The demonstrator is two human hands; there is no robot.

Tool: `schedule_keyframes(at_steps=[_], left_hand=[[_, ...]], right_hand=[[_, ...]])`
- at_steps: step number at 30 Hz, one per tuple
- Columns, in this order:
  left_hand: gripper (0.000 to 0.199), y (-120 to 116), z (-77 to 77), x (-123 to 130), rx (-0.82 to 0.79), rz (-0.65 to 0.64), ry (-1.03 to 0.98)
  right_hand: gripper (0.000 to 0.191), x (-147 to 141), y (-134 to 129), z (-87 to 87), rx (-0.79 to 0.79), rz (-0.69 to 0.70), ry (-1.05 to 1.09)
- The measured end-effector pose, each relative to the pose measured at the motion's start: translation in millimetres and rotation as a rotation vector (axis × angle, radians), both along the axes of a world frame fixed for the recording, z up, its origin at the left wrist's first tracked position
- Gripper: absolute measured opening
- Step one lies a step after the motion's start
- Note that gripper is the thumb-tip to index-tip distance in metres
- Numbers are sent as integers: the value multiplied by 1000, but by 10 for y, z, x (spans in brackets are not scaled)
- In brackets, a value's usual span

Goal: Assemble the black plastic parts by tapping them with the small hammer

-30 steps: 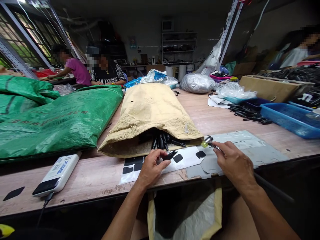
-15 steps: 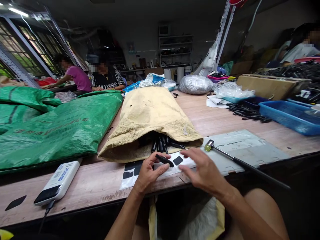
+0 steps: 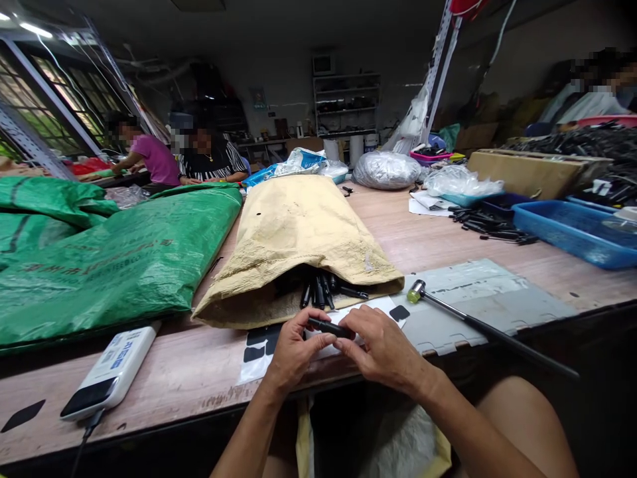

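Observation:
Between my hands, just in front of the mouth of a yellow sack (image 3: 303, 219), is a small black cylindrical part (image 3: 328, 326). My left hand (image 3: 293, 348) pinches its left end, and the fingers of my right hand (image 3: 381, 342) close around its right end. More black parts (image 3: 318, 291) poke out of the sack's opening. Under and behind my hands lies a white sheet with black patches (image 3: 255, 353). A mallet (image 3: 448, 312) with a yellow-tipped head rests on a grey board (image 3: 478, 285) to the right.
A green sack (image 3: 124, 265) and a white power bank (image 3: 110, 372) with a cable are on the left. Blue tray (image 3: 572, 232), cardboard box (image 3: 527, 174) and piled black parts stand at right. An open sack (image 3: 438, 445) hangs below the table edge. Other people sit further back.
My right hand has moved left and closed on the black part, which was in my left hand alone. The white sheet's visible black patch now shows further right.

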State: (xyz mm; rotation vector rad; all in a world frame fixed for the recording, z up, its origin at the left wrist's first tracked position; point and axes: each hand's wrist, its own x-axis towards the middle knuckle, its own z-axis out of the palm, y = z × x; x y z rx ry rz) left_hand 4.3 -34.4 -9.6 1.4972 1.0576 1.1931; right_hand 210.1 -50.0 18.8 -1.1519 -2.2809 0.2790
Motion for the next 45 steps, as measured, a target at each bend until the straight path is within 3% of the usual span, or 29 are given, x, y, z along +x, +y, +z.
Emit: schedule_keyframes(at_steps=[9,13,24,30,36,41,45], left_hand=[[28,-20,20,21,-64,40,-84],[27,-16,11,15,-72,42,-98],[36,-44,76,32,-144,27,-163],[33,-47,97,21,-87,-11,-41],[25,-25,42,7,-37,8,60],[23,-3,15,11,-18,14,37],[23,-21,15,25,-15,11,43]], right_hand=[[18,-146,26,-185,192,-38,45],[15,-172,45,-233,184,-36,106],[18,-40,73,-140,66,19,183],[15,-6,79,-108,89,18,164],[13,12,92,-118,133,36,6],[16,-68,90,-176,189,30,-9],[12,17,36,-102,169,-11,-14]])
